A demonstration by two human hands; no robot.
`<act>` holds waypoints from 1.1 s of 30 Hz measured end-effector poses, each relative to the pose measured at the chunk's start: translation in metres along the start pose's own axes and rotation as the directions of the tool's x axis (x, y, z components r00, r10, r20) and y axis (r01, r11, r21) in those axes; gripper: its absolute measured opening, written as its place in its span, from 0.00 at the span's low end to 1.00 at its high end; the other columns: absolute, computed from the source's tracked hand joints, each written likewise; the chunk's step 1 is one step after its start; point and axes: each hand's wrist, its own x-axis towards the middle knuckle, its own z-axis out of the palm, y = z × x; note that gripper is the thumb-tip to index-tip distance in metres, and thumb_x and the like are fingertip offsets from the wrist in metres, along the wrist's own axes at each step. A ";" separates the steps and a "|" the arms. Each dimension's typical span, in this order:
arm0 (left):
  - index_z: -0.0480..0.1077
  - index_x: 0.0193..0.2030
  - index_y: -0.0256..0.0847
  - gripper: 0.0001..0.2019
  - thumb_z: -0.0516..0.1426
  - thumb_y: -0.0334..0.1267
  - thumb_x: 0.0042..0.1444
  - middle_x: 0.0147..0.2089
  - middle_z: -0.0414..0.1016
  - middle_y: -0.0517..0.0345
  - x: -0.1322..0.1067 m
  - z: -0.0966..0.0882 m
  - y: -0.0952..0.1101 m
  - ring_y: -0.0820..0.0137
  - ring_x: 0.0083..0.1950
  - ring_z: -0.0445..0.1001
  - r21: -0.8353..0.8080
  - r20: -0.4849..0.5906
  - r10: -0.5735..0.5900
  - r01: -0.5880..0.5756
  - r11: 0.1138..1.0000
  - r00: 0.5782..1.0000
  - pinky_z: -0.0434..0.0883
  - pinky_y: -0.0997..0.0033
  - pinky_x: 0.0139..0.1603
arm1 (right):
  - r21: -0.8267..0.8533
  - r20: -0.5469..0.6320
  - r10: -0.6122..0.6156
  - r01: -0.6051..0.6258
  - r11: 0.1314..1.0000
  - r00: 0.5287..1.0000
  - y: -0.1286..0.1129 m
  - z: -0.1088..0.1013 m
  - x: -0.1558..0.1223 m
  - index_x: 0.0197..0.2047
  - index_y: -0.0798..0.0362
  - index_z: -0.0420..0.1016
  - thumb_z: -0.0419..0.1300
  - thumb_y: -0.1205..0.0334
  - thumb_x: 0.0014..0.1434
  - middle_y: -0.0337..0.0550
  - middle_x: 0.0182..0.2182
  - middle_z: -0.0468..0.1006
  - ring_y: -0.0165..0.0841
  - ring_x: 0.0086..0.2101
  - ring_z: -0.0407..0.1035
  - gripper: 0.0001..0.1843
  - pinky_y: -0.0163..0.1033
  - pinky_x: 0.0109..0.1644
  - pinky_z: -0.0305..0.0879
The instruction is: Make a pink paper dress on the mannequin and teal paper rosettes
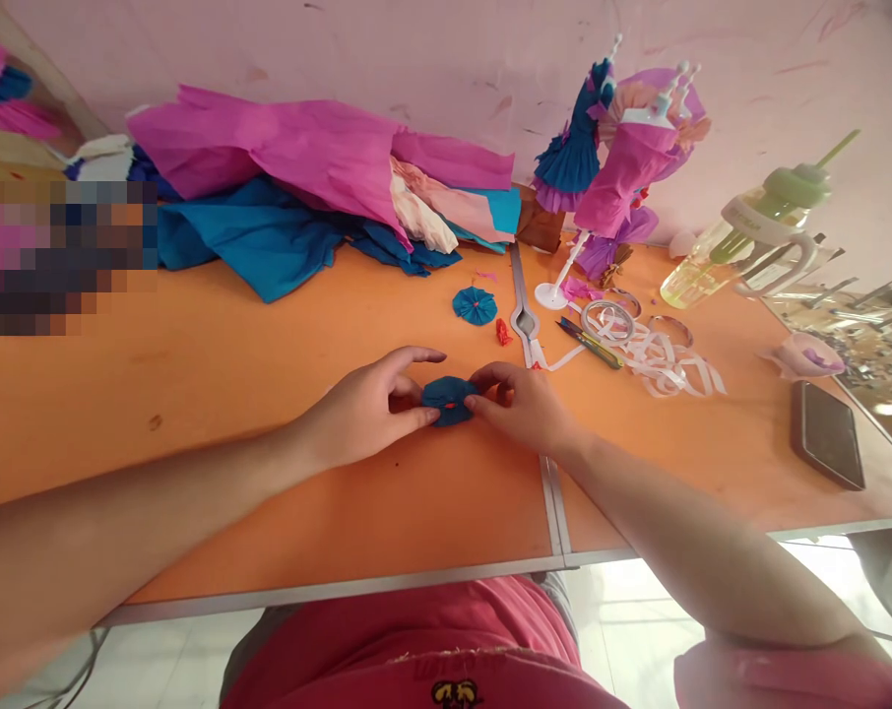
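Note:
A small blue crepe paper piece (447, 400) with a red spot sits on the orange table (231, 394), held between both my hands. My left hand (368, 409) pinches its left side with thumb and fingers. My right hand (520, 399) pinches its right side. A finished blue paper rosette (475, 305) lies further back, with a small red scrap (503, 333) beside it.
A heap of pink and blue crepe paper (313, 187) lies at the back. Paper dresses on white stands (623, 167), a tape roll (606, 320) with white strips, a pen (590, 343), a green-lidded bottle (748, 236) and a phone (826, 433) lie to the right.

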 end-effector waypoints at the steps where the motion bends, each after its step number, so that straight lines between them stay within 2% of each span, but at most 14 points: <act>1: 0.65 0.62 0.47 0.32 0.65 0.45 0.49 0.28 0.77 0.62 0.000 -0.001 -0.002 0.65 0.30 0.75 0.063 0.024 0.011 -0.012 0.998 1.000 0.67 0.70 0.32 | -0.050 -0.023 -0.050 0.049 0.998 0.998 0.000 -0.001 -0.001 0.45 0.51 0.76 0.63 0.57 0.56 0.39 0.36 0.78 0.31 0.34 0.68 0.13 0.38 0.41 0.64; 3: 0.61 0.64 0.48 0.31 0.62 0.46 0.53 0.29 0.78 0.62 0.002 -0.003 -0.006 0.65 0.31 0.76 0.182 0.067 0.024 -0.036 0.983 0.997 0.67 0.70 0.32 | -0.143 -0.052 -0.197 0.188 0.972 0.979 -0.001 -0.001 -0.004 0.48 0.51 0.75 0.63 0.59 0.57 0.41 0.40 0.78 0.32 0.38 0.69 0.15 0.39 0.45 0.63; 5: 0.60 0.64 0.48 0.30 0.61 0.46 0.55 0.31 0.78 0.61 0.003 -0.003 -0.009 0.64 0.33 0.77 0.246 0.075 0.039 -0.056 0.968 0.996 0.69 0.68 0.34 | -0.235 -0.008 -0.313 0.303 0.924 0.950 -0.002 0.001 -0.006 0.46 0.51 0.77 0.63 0.61 0.58 0.42 0.40 0.78 0.34 0.40 0.68 0.11 0.39 0.48 0.62; 7: 0.59 0.64 0.48 0.29 0.60 0.45 0.57 0.34 0.79 0.60 0.003 -0.004 -0.010 0.63 0.36 0.77 0.327 0.063 0.096 -0.111 0.939 0.993 0.71 0.66 0.37 | -0.324 0.061 -0.346 0.346 0.881 0.936 -0.002 0.005 -0.007 0.43 0.51 0.78 0.62 0.63 0.59 0.42 0.38 0.78 0.35 0.40 0.67 0.08 0.39 0.47 0.61; 9: 0.62 0.62 0.46 0.24 0.58 0.42 0.58 0.39 0.78 0.56 0.003 -0.005 -0.010 0.61 0.40 0.77 0.493 0.015 0.262 -0.235 0.838 0.965 0.72 0.62 0.42 | -0.399 0.092 -0.334 0.341 0.851 0.938 0.000 0.009 -0.006 0.42 0.51 0.79 0.61 0.63 0.60 0.43 0.37 0.78 0.36 0.40 0.66 0.07 0.39 0.45 0.61; 10: 0.65 0.59 0.45 0.20 0.58 0.40 0.59 0.41 0.77 0.54 0.002 -0.006 -0.009 0.61 0.42 0.75 0.593 0.018 0.382 -0.317 0.740 0.924 0.71 0.60 0.44 | -0.425 0.098 -0.329 0.338 0.840 0.939 0.001 0.010 -0.005 0.43 0.50 0.79 0.61 0.63 0.61 0.43 0.37 0.78 0.36 0.40 0.66 0.08 0.39 0.45 0.61; 12: 0.71 0.50 0.45 0.12 0.57 0.36 0.60 0.42 0.76 0.53 0.000 -0.009 -0.008 0.61 0.43 0.73 0.730 0.152 0.594 -0.495 0.471 0.790 0.69 0.59 0.47 | -0.446 0.097 -0.329 0.336 0.829 0.940 0.002 0.012 -0.004 0.43 0.50 0.79 0.60 0.63 0.61 0.43 0.39 0.77 0.36 0.41 0.66 0.08 0.39 0.46 0.61; 14: 0.74 0.44 0.46 0.07 0.56 0.34 0.61 0.39 0.76 0.56 -0.002 -0.009 -0.007 0.62 0.43 0.71 0.744 0.345 0.659 -0.623 0.243 0.669 0.68 0.61 0.45 | -0.448 0.096 -0.337 0.343 0.826 0.937 0.003 0.012 -0.003 0.43 0.50 0.79 0.60 0.63 0.61 0.42 0.40 0.77 0.35 0.42 0.66 0.08 0.38 0.47 0.61; 16: 0.75 0.41 0.45 0.08 0.54 0.33 0.63 0.37 0.77 0.57 -0.002 -0.008 -0.007 0.63 0.43 0.71 0.738 0.436 0.644 -0.660 0.144 0.628 0.66 0.63 0.43 | -0.448 0.099 -0.340 0.347 0.824 0.935 0.002 0.011 -0.003 0.43 0.50 0.79 0.60 0.63 0.61 0.42 0.41 0.77 0.35 0.42 0.66 0.08 0.38 0.48 0.61; 19: 0.75 0.40 0.43 0.10 0.52 0.30 0.63 0.38 0.77 0.57 0.000 -0.005 -0.008 0.63 0.45 0.72 0.761 0.450 0.615 -0.638 0.115 0.648 0.65 0.61 0.44 | -0.464 0.095 -0.321 0.327 0.823 0.942 0.002 0.012 -0.004 0.43 0.49 0.79 0.60 0.63 0.62 0.43 0.41 0.77 0.35 0.42 0.65 0.08 0.38 0.47 0.61; 22: 0.75 0.40 0.44 0.10 0.52 0.30 0.61 0.38 0.78 0.57 0.001 -0.005 -0.005 0.63 0.45 0.72 0.740 0.463 0.618 -0.661 0.125 0.635 0.64 0.57 0.49 | -0.481 0.099 -0.313 0.321 0.816 0.945 0.002 0.011 -0.004 0.44 0.49 0.79 0.60 0.62 0.62 0.43 0.41 0.76 0.35 0.41 0.65 0.08 0.38 0.47 0.61; 24: 0.76 0.39 0.45 0.08 0.54 0.35 0.61 0.38 0.78 0.57 0.000 -0.007 -0.001 0.62 0.43 0.72 0.736 0.437 0.622 -0.656 0.168 0.650 0.64 0.55 0.50 | -0.484 0.117 -0.323 0.338 0.807 0.939 0.001 0.009 -0.005 0.43 0.48 0.79 0.60 0.61 0.62 0.43 0.42 0.76 0.35 0.42 0.65 0.08 0.38 0.46 0.61; 27: 0.76 0.37 0.44 0.08 0.57 0.43 0.60 0.38 0.77 0.55 -0.001 -0.010 0.003 0.61 0.42 0.72 0.747 0.354 0.615 -0.609 0.268 0.705 0.65 0.56 0.47 | -0.470 0.135 -0.344 0.366 0.803 0.929 -0.001 0.004 -0.007 0.42 0.47 0.80 0.60 0.61 0.62 0.42 0.43 0.77 0.35 0.42 0.66 0.07 0.38 0.44 0.60; 33: 0.77 0.38 0.47 0.07 0.56 0.38 0.61 0.40 0.79 0.58 0.001 -0.008 -0.004 0.62 0.46 0.73 0.705 0.396 0.568 -0.635 0.315 0.721 0.63 0.55 0.53 | -0.407 0.126 -0.445 0.456 0.792 0.886 -0.003 0.002 -0.010 0.43 0.48 0.80 0.57 0.62 0.64 0.41 0.39 0.78 0.33 0.39 0.65 0.09 0.37 0.42 0.58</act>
